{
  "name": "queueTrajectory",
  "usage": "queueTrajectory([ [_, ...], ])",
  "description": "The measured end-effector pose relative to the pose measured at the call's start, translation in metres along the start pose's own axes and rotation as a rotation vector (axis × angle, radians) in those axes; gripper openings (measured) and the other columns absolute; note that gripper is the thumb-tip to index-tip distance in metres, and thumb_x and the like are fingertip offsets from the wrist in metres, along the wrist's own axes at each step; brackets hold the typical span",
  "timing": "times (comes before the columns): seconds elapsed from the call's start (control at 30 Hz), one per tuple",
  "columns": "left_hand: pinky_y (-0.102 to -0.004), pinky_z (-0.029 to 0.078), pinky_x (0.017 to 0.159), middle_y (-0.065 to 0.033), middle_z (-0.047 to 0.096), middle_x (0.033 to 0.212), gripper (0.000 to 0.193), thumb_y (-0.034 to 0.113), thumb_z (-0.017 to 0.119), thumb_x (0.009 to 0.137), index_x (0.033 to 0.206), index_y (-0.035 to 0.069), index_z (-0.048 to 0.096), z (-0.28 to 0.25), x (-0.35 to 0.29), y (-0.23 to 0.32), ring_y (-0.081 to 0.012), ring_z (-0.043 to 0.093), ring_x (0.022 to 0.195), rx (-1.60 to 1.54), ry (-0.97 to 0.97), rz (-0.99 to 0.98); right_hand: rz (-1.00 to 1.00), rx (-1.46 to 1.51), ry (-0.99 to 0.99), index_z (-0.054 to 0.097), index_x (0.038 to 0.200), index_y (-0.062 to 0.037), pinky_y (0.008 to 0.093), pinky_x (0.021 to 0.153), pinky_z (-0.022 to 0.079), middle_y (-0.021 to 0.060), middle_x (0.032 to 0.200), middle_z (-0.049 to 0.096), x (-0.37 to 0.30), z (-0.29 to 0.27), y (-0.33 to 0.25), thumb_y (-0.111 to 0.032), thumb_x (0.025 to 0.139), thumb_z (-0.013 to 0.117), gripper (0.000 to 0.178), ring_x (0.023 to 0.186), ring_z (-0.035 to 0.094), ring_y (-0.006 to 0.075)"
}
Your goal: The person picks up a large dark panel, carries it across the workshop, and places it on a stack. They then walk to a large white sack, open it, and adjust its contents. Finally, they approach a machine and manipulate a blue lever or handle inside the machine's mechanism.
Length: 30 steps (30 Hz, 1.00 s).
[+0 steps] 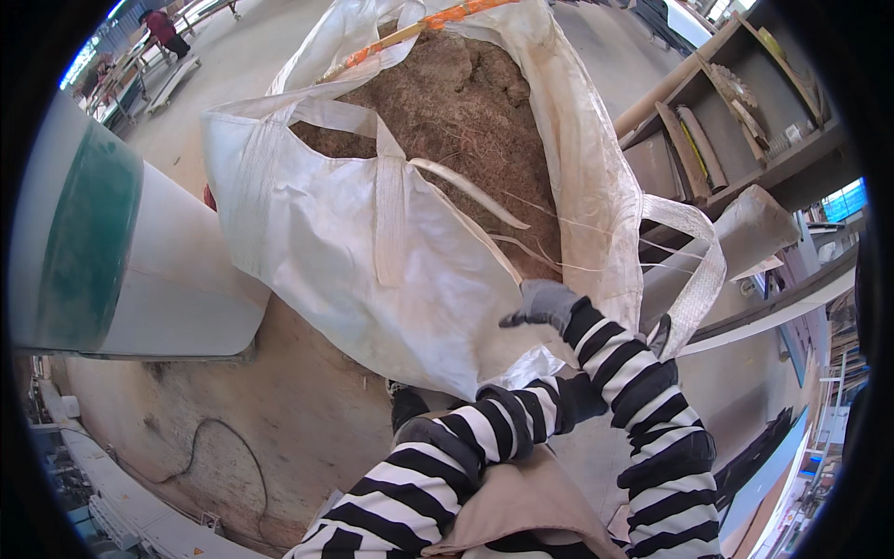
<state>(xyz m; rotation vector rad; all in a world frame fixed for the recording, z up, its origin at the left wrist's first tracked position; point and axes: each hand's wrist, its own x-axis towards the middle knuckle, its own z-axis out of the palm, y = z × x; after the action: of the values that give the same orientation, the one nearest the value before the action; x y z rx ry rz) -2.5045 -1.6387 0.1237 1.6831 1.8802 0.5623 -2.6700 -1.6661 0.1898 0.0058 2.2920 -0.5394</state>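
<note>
A large white woven bulk bag (326,233), full of brown, sawdust-like material (456,102), stands in front of me. My right hand (548,306), in a grey glove, is at the bag's near rim; its thumb lies on the outer cloth and its fingers bend over the edge. My left forearm crosses beneath the right one. Only a bit of glove from my left hand (659,337) shows, beside the lower end of the bag's right lifting loop (703,270); its fingers are mostly hidden. Pale strips (475,196) lie across the filling.
At my left stands a white and green cylindrical body (88,233). Wooden shelving (736,112) with boards is at the right. A dark cable (200,438) curves over the dusty floor. Far left, a person in red (166,33) is near benches. An orange-wrapped bar (400,37) crosses the bag's far side.
</note>
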Motion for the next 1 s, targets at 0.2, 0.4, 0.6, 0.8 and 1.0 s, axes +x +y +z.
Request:
queueTrajectory([
  [0.2,-0.0399,0.033,0.102,-0.0136,0.045,0.128,0.037,0.025,0.052,0.086,0.12,0.012,0.049,-0.018,-0.066,0.018,-0.0257,0.044,0.119,-0.331,0.259,0.206,-0.13,-0.297,0.203,0.063,0.097,-0.008,0.0412,0.083,0.045,0.0154,0.097,0.064,-0.021,0.028,0.043,-0.015,0.074,0.053,0.026,0.095,0.059,0.0317],
  [0.4,-0.039,0.042,0.094,-0.018,0.045,0.127,0.05,0.018,0.059,0.08,0.124,0.001,0.044,-0.087,-0.189,-0.054,-0.031,0.051,0.11,-0.438,0.322,-0.099,-0.007,-0.248,0.032,0.055,0.107,-0.004,0.0422,0.08,0.046,0.0175,0.1,0.062,-0.102,0.018,0.067,-0.032,0.074,0.059,0.043,0.094,0.059,0.0326],
  [0.6,-0.0374,0.042,0.093,-0.0201,0.05,0.123,0.061,0.035,0.066,0.079,0.124,-0.001,0.046,-0.149,-0.233,-0.141,-0.0326,0.052,0.11,-0.07,0.677,-0.555,-0.008,-0.534,-0.002,0.057,0.101,-0.0049,0.0426,0.071,0.046,0.0137,0.097,0.063,-0.151,0.058,0.085,-0.024,0.078,0.053,0.03,0.092,0.061,0.0235],
  [0.8,-0.0409,0.019,0.11,-0.0332,0.014,0.142,0.122,0.063,0.07,0.063,0.136,-0.014,0.01,-0.232,-0.179,-0.161,-0.0416,0.013,0.135,0.009,1.239,-1.02,-0.056,-0.822,0.106,0.06,0.102,-0.0111,0.0423,0.071,0.041,0.0089,0.086,0.059,-0.231,0.088,0.078,-0.021,0.077,0.052,0.028,0.084,0.057,0.0219],
  [1.0,-0.064,0.023,0.1,-0.0236,-0.001,0.148,0.121,0.05,0.075,0.062,0.142,0.003,-0.003,-0.268,-0.131,-0.162,-0.0369,0.01,0.138,-0.033,0.976,-1.487,-0.076,-0.792,0.351,0.062,0.103,-0.0164,0.0418,0.074,0.035,0.0044,0.075,0.054,-0.288,0.109,0.07,-0.019,0.075,0.052,0.03,0.075,0.052,0.0222],
])
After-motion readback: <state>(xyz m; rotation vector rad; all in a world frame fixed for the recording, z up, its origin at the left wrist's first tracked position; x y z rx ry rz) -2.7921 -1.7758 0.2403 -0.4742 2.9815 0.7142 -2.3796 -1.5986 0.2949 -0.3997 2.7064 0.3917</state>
